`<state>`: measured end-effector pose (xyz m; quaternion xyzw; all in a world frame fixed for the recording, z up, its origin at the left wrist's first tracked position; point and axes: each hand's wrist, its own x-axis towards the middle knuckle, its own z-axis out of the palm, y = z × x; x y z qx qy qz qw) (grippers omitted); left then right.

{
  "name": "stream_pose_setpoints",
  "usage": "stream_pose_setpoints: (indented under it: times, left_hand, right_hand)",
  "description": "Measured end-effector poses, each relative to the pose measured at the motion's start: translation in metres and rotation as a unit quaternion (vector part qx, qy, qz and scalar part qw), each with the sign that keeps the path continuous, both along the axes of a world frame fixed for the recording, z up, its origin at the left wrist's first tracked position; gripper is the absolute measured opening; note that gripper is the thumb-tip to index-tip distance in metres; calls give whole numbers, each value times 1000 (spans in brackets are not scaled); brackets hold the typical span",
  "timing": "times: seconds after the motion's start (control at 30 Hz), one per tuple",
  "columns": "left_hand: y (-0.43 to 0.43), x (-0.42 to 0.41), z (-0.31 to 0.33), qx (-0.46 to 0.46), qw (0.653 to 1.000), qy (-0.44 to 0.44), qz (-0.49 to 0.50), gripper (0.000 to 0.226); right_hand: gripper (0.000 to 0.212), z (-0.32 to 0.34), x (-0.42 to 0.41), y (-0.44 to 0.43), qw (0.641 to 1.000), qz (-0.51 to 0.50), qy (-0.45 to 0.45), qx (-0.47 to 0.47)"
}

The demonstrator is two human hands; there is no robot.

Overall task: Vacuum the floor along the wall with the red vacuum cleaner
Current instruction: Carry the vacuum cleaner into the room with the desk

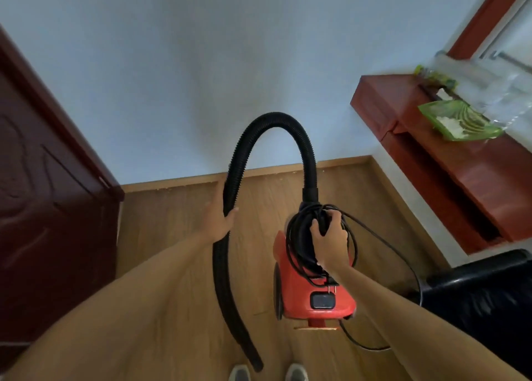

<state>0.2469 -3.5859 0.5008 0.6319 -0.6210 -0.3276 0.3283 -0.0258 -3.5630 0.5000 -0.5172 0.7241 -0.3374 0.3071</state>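
Both hands grip; vacuum (312, 291) points toward wall (201, 64); hose (273, 121) arches.

The vacuum cleaner (312, 291) has a bright red body with a dark grey panel on top, while its ribbed hose (275, 121) and the coiled cord (305, 236) are black. The wall (201, 49) is a plain pale blue-grey, the floor (178, 222) is light brown wood-grain plank with a matching skirting board (169, 185), and the door (43, 208) is deep reddish brown with carved panel shapes. The shelf (431, 156) is glossy red-brown, the packet (459, 120) on it is green with what may be a striped pattern, blurred here, the chair (483, 300) is shiny black, and the 2 shoes (240, 373) are grey.
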Motion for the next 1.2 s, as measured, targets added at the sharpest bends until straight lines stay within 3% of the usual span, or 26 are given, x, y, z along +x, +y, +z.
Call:
stream_pose_setpoints:
  times: [0.27,0.67,0.93,1.2]
  left_hand:
    - [-15,-1,-141,38,998,-44,31,74]
    - [7,-29,-357,89,987,-15,135,72]
    - [6,-44,-456,151,976,-32,156,72]
    - [-8,-49,-529,155,972,-49,169,69]
  right_hand:
    - [18,-126,-5,-27,998,45,-7,30]
    - [19,-326,-27,-66,985,110,-28,132]
    - [19,-458,-37,-83,986,132,-13,103]
    - [24,-529,-34,-99,982,156,-4,107]
